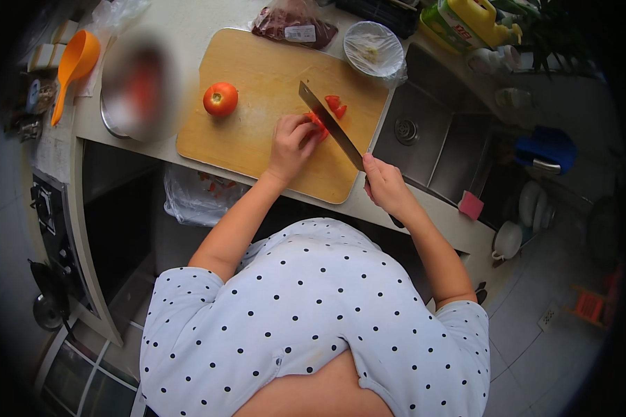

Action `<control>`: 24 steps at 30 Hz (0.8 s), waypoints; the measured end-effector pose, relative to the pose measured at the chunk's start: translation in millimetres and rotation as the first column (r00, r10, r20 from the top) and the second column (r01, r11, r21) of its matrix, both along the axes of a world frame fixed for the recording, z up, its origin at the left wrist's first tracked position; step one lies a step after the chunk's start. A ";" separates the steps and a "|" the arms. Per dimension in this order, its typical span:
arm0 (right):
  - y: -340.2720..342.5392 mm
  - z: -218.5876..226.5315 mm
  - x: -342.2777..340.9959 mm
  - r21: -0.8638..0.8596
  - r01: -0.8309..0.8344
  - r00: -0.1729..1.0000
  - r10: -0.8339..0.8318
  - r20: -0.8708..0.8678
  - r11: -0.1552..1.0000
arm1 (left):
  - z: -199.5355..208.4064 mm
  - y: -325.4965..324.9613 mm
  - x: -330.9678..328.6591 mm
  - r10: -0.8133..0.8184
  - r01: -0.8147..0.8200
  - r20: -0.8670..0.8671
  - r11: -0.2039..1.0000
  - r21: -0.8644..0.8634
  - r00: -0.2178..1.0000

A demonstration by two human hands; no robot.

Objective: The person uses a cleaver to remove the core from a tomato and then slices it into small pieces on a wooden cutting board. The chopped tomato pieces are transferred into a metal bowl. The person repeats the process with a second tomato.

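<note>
Left grip (pixel 292 141) is pressed down with curled fingers on a partly cut tomato (pixel 318 124) near the middle of the wooden cutting board (pixel 257 139), pinning it in place. Right grip (pixel 384 184) is clenched around the handle of a large kitchen knife (pixel 327 118), whose blade runs up and to the left across the board and meets the tomato just beside the left fingertips. Cut red pieces (pixel 336 105) lie on the far side of the blade, close against it.

Items noted from left to right: an orange scoop (pixel 73 66) lies at the left end of the desk (pixel 188 31). A metal bowl (pixel 118 118) stands beside it, its contents blurred. A whole tomato (pixel 220 99) sits on the board's left part, well apart from the hands. A clear bag of dark red contents (pixel 292 24) lies beyond the board's far edge. A small bowl under plastic film (pixel 373 48) stands at the board's far right corner. A steel sink (pixel 424 132) follows on the right, with a yellow bottle (pixel 476 21) behind it and a pink sponge (pixel 471 205) on its near rim.
</note>
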State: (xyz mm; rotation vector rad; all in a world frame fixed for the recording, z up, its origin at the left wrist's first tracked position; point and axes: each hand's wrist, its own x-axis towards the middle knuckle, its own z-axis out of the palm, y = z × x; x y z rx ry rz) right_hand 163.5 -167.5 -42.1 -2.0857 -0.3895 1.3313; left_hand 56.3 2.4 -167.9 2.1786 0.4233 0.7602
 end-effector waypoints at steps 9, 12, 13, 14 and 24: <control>9.8 -29.0 -10.5 0.026 -0.162 0.976 0.157 0.155 0.986 | -17.1 1.5 -3.1 -0.048 0.048 0.070 0.999 0.005 0.996; 26.9 -57.0 -22.5 0.157 -0.171 0.941 0.113 0.320 0.973 | -20.2 2.8 -4.4 -0.030 0.032 0.038 0.998 -0.056 0.999; 37.9 -54.6 -22.8 0.141 -0.171 0.940 0.119 0.319 0.975 | -19.9 0.9 -5.6 -0.020 0.021 0.029 0.999 -0.048 0.999; 51.0 -48.8 -20.8 0.124 -0.171 0.940 0.124 0.318 0.977 | -19.7 -0.9 -6.5 -0.010 0.011 0.019 0.999 -0.040 1.000; 4.4 -32.3 -22.3 0.050 -0.007 0.980 -0.003 0.199 0.999 | 4.3 31.5 7.6 0.235 -0.235 -0.036 0.972 0.002 0.971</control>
